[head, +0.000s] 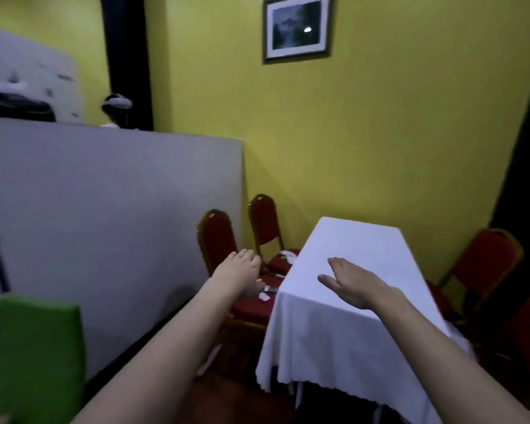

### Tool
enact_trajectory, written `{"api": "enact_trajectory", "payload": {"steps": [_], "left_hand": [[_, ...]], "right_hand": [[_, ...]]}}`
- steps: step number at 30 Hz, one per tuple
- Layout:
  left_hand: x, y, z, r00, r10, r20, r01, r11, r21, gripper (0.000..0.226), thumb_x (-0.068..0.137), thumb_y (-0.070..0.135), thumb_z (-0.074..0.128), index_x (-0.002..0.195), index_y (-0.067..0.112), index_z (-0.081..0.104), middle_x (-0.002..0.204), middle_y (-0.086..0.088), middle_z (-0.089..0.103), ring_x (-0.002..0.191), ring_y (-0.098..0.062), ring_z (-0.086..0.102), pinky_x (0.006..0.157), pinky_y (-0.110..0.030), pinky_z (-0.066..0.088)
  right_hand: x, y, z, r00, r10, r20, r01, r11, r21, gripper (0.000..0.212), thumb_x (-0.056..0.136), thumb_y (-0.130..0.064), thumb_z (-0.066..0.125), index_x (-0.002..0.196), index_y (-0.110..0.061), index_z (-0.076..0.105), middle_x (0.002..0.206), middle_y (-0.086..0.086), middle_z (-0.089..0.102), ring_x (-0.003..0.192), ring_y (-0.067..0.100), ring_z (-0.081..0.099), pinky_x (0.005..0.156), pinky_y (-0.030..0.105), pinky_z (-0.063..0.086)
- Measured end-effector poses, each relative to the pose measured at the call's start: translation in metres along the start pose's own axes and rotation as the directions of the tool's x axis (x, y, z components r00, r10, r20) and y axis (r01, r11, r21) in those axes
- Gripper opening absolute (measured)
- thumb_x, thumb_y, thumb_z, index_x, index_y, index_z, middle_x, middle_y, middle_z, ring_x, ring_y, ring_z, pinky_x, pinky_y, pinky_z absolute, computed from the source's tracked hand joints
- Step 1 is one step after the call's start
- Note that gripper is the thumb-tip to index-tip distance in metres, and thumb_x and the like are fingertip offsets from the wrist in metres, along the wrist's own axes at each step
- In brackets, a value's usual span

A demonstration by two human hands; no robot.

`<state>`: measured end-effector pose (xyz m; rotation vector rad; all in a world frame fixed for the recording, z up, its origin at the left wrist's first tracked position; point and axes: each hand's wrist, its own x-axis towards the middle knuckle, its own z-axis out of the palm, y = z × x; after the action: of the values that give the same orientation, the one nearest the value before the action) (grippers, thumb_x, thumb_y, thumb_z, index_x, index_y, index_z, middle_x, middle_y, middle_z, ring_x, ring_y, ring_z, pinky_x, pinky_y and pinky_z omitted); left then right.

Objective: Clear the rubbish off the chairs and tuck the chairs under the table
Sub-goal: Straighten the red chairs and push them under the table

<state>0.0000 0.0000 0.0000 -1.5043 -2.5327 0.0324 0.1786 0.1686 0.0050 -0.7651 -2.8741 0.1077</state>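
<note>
head view. a long tabletop (358,240) draped in a white cloth (334,347) runs away toward the yellow wall (380,133), its top bare. on its left side stand two red chairs with gold frames: the near chair (218,237), pulled out from the tabletop, and the far chair (265,221), just beside the wall corner and a grey partition (104,224). small scraps of rubbish (268,292), white paper and one darker piece, lie on the seat of the near chair; another pale scrap (286,255) rests on the seat of the far chair, what it is cannot be told at this blur. a third red chair (484,264) stands on the right side of the tabletop, angled outward and apart from the cloth.

the left hand (239,270) reaches over the near chair, fingers curled downward just above the seat and close to the scraps; whether it grips anything cannot be told, since the fingertips are hidden behind the hand. the right hand (352,283) hovers flat and open above the cloth, palm down, fingers together, thumb spread, holding nothing.

a framed picture (297,27) hangs high on the wall. a green panel (37,356) fills the lower left corner.
</note>
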Motion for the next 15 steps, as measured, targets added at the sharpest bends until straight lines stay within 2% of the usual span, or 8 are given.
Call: {"api": "enact_trajectory", "payload": {"steps": [4,7,12,15], "left_hand": [[-0.017,-0.082,0.041,0.988,-0.130,0.088,0.128,0.992,0.023,0.059,0.094,0.040,0.046,0.141,0.005,0.038,0.147,-0.016,0.041,0.137,-0.031,0.037,0.114,-0.041,0.029],[-0.021,-0.155,0.078,0.964,-0.218,0.152,0.224,0.974,-0.021,0.054,0.093,0.036,0.050,0.138,0.007,0.042,0.144,-0.015,0.045,0.131,-0.032,0.045,0.111,-0.041,0.034],[-0.004,-0.262,0.134,0.911,-0.325,0.255,0.337,0.941,-0.002,0.051,0.091,0.031,0.050,0.134,0.004,0.044,0.141,-0.019,0.047,0.131,-0.035,0.046,0.109,-0.042,0.035],[0.009,-0.314,0.159,0.869,-0.364,0.336,0.391,0.920,-0.012,0.049,0.092,0.029,0.049,0.134,0.004,0.044,0.140,-0.019,0.047,0.130,-0.036,0.047,0.109,-0.042,0.036]], "right_hand": [[0.068,-0.076,0.054,0.981,-0.158,0.116,0.146,0.983,0.108,0.061,0.097,-0.050,0.033,0.141,-0.007,0.031,0.149,0.011,0.037,0.135,0.026,0.036,0.107,0.040,0.033],[0.125,-0.136,0.101,0.953,-0.268,0.144,0.248,0.958,0.141,0.063,0.097,-0.050,0.031,0.146,-0.009,0.027,0.155,0.008,0.029,0.141,0.021,0.029,0.114,0.036,0.025],[0.226,-0.221,0.162,0.889,-0.381,0.255,0.345,0.922,0.176,0.066,0.098,-0.048,0.031,0.149,-0.008,0.016,0.159,0.008,0.019,0.146,0.019,0.019,0.117,0.032,0.017],[0.275,-0.263,0.180,0.875,-0.392,0.283,0.344,0.916,0.205,0.068,0.098,-0.048,0.030,0.150,-0.007,0.013,0.160,0.008,0.015,0.147,0.018,0.015,0.117,0.031,0.014]]}}
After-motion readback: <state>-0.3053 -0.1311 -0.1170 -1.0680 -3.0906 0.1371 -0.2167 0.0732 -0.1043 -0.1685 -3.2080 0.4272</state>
